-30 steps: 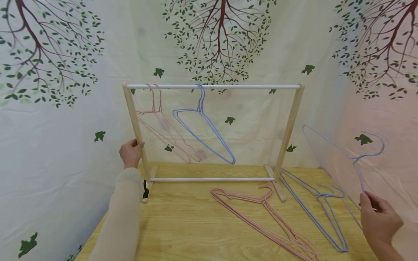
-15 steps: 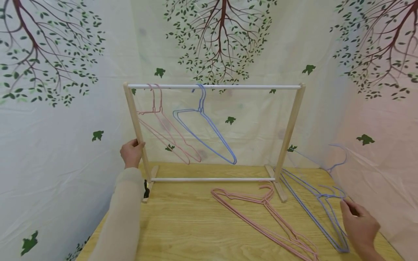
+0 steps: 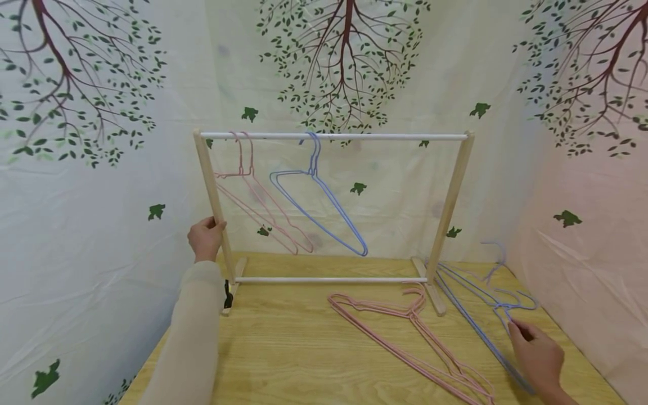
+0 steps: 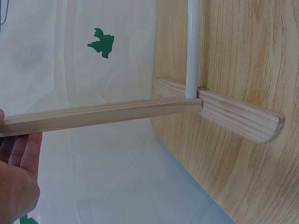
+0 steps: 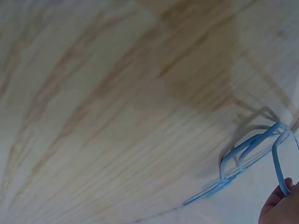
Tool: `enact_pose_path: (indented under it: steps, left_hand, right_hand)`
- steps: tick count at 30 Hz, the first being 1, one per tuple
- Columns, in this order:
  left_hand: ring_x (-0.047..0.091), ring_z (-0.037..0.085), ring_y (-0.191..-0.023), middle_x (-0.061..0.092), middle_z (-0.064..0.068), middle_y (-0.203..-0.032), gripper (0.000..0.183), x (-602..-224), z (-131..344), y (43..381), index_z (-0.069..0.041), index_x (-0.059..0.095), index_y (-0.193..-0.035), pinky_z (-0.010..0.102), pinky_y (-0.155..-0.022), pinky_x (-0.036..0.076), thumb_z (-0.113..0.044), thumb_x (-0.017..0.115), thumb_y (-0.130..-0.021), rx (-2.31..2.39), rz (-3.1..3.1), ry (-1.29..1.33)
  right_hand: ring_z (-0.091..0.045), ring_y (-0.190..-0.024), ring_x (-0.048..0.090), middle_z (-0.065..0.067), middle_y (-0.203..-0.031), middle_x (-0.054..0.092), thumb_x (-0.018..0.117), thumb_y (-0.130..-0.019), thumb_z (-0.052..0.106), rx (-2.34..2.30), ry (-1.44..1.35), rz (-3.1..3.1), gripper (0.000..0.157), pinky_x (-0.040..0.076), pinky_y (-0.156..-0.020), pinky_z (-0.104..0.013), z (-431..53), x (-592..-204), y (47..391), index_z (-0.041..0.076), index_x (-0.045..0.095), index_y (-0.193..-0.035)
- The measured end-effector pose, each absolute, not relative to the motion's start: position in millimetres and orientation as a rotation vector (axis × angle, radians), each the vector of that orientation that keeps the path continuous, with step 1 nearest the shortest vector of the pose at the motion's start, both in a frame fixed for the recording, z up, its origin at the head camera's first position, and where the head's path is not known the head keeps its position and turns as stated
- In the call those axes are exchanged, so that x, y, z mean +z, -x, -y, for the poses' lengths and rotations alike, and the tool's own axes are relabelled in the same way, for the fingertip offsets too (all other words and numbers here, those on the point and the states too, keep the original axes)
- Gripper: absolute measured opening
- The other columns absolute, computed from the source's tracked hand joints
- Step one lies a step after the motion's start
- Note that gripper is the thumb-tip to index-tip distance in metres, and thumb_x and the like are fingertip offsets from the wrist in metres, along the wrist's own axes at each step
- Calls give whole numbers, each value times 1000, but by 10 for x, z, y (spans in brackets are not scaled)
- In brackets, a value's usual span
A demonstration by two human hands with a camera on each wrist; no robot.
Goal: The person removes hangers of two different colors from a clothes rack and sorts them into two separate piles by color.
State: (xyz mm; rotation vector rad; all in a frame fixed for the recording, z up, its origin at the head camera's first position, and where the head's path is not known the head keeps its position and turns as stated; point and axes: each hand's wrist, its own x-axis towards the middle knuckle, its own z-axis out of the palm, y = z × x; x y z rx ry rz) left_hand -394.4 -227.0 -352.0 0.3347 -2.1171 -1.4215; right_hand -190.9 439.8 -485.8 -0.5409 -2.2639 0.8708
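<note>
My left hand grips the left wooden upright of a small garment rack with a white top rail. At the right of the table, my right hand pinches a blue wire clothes hanger by one side. Its hook tilts up just behind several blue hangers lying on the table. Whether the held hanger touches them I cannot tell. Two pink hangers and two blue hangers hang from the top rail. Several pink hangers lie stacked on the table in front of the rack.
The rack's right upright stands close to the lying blue hangers. A white lower rail joins its feet. A small black object is at the left foot. Printed cloth surrounds the wooden table.
My right hand has carried the blue hanger left and down, from raised at the far right to the lying blue hangers. The left hand has kept its grip on the upright.
</note>
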Motion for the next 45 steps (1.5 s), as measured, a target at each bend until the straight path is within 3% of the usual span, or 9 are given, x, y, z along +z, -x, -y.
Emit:
enact_pose_path:
  steps: [4, 9, 12, 18, 22, 25, 33, 41, 45]
  left_hand:
    - [63, 33, -103, 69, 22, -116, 32, -3505, 2256, 3941, 2, 69, -123, 42, -90, 50, -15, 65, -96, -1428, 2115, -331]
    - [64, 33, -103, 69, 22, -116, 31, -3500, 2247, 3953, 2, 69, -122, 43, -91, 50, -13, 66, -96, -1427, 2114, -327]
    - [64, 33, -103, 69, 21, -116, 31, -3507, 2245, 3965, 2, 69, -122, 42, -91, 50, -14, 66, -95, -1419, 2114, -329]
    - [65, 34, -102, 69, 21, -115, 30, -3515, 2246, 3977, 2, 70, -120, 43, -91, 50, -14, 67, -95, -1416, 2105, -317]
    - [64, 34, -102, 69, 21, -115, 31, -3513, 2245, 3963, 2, 70, -121, 43, -91, 50, -14, 66, -95, -1408, 2113, -313]
    - [64, 35, -104, 69, 21, -116, 31, -3511, 2248, 3943, 2, 69, -122, 43, -92, 50, -15, 66, -96, -1402, 2118, -314]
    - [62, 35, -107, 68, 22, -118, 32, -3523, 2264, 3914, 3, 68, -123, 44, -96, 47, -14, 66, -95, -1395, 2136, -329]
    - [63, 35, -106, 69, 22, -116, 31, -3543, 2268, 3945, 3, 69, -120, 44, -96, 46, -14, 67, -94, -1386, 2113, -323]
    - [63, 35, -105, 69, 22, -115, 30, -3542, 2275, 3939, 4, 70, -119, 44, -96, 46, -13, 68, -94, -1379, 2104, -318]
  right_hand:
    - [5, -59, 51, -15, -85, 74, 59, -97, 23, 822, 603, 2339, 32, 40, -67, -30, -4457, -4879, 1928, -4, 73, -108]
    - [-40, -90, 63, -27, -111, 67, 51, -100, 27, 836, 678, 2402, 42, 42, -72, -51, -4512, -4880, 1952, -4, 63, -125]
    - [-49, -103, 56, -31, -122, 60, 48, -100, 26, 851, 703, 2390, 44, 42, -72, -58, -4526, -4870, 1961, -3, 58, -132]
    - [-37, -95, 58, -28, -113, 64, 52, -97, 20, 841, 622, 2268, 38, 40, -71, -50, -4413, -4778, 2001, -3, 65, -124]
    - [-1, -71, 50, -21, -106, 65, 55, -98, 21, 876, 585, 2230, 34, 37, -68, -37, -4278, -4664, 2036, 0, 68, -121]
    - [16, -63, 36, -16, -102, 66, 57, -98, 22, 893, 545, 2193, 32, 35, -66, -29, -4187, -4575, 2090, 2, 69, -120]
    - [14, -68, 46, 20, -85, 59, 60, -97, 23, 1014, 422, 2028, 29, 38, -61, -9, -3864, -4235, 2336, 3, 73, -115]
    - [15, -75, 50, -14, -99, 71, 64, -96, 16, 1031, 146, 1977, 23, 40, -61, -5, -3303, -3741, 2759, 1, 75, -110]
    - [3, -80, 56, -15, -101, 72, 63, -97, 18, 1052, 28, 2079, 25, 42, -65, -11, -2932, -3402, 2972, 2, 74, -113]
